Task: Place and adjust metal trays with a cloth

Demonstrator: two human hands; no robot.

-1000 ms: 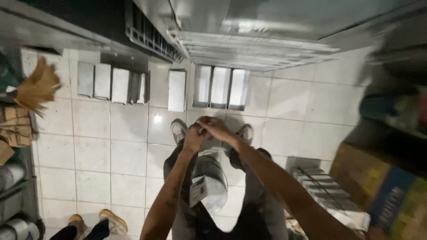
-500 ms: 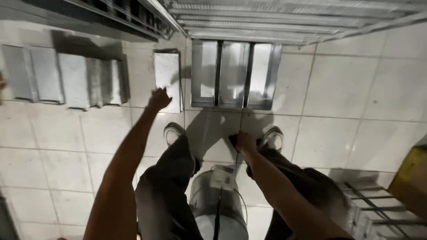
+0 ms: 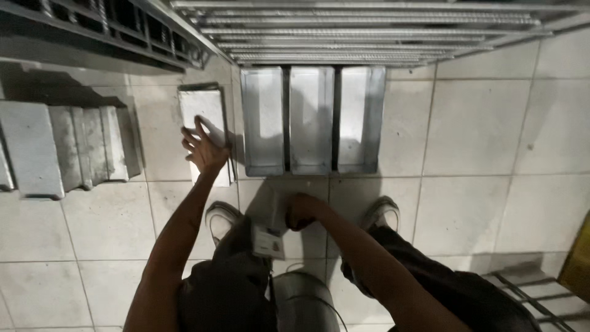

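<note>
Pale square-tiled floor (image 3: 485, 141) seen from above, with a metal wire rack (image 3: 369, 31) along the top edge. The single rectangular grey metal pan (image 3: 206, 120) lies flat on the tiles, just left of the set of three joined metal loaf pans (image 3: 312, 120) and right of the row of overturned grey metal pans (image 3: 67, 147). The left hand (image 3: 206, 147) is spread open, fingers apart, over the near end of the single pan, touching or just above it; which of the two cannot be told. The right hand (image 3: 302, 211) is curled loosely closed near the tiles just below the three joined pans; whether it grips anything cannot be told. Directly beneath it, a small white tag (image 3: 268, 241) hangs over the person's dark trousers. Two grey shoes (image 3: 222, 218) stand on the tiles either side of the right hand. A round silver metal container (image 3: 304, 301) sits between the legs at the bottom edge. A grey wire shelf (image 3: 541, 301) shows at lower right.
</note>
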